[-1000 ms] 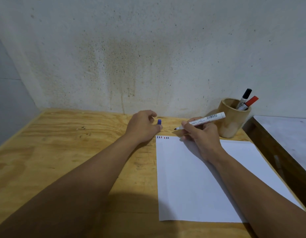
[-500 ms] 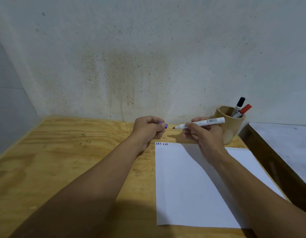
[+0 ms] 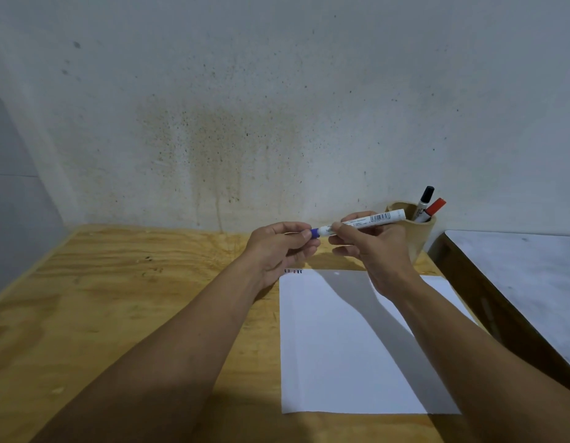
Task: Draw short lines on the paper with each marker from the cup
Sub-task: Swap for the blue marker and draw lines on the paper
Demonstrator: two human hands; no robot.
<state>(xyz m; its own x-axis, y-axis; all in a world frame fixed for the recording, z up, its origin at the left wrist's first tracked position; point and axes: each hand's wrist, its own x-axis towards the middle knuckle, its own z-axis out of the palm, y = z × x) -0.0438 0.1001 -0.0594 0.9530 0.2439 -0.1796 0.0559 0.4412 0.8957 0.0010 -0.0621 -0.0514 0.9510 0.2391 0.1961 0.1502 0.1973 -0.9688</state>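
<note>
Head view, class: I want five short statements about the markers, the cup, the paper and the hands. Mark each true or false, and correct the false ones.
1. The left hand pinches a blue cap at the tip of the white marker. True.
2. The right hand is pressing flat on the paper. False: it grips the white marker above the table.
3. Two markers stand in the cup, a black-capped marker and a red-capped marker. True.
4. The paper is blank. False: short lines sit at its far left corner.
5. The cup lies tipped over on the paper. False: it stands upright beyond the paper.
</note>
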